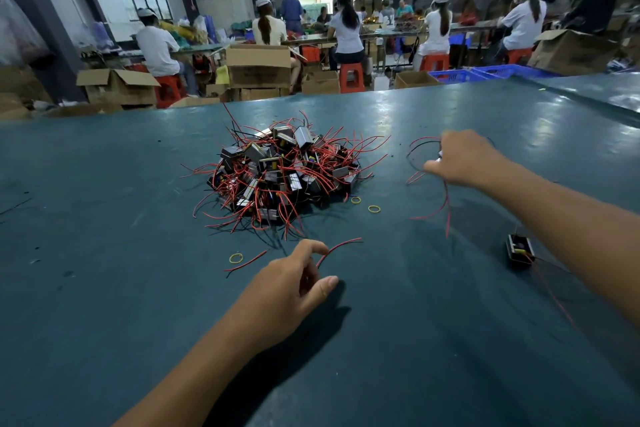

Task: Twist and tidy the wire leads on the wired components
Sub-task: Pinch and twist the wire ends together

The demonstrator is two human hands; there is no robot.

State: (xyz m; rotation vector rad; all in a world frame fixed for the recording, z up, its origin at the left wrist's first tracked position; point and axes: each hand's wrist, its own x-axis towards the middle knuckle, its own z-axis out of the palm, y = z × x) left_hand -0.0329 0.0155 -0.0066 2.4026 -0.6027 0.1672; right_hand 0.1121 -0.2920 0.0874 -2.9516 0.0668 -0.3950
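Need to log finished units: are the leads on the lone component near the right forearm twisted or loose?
Loose: the lone component's red leads trail apart across the table.

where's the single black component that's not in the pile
In the head view the lone black component lies on the green table at the right, just under the right forearm, nearer the person than the big pile.
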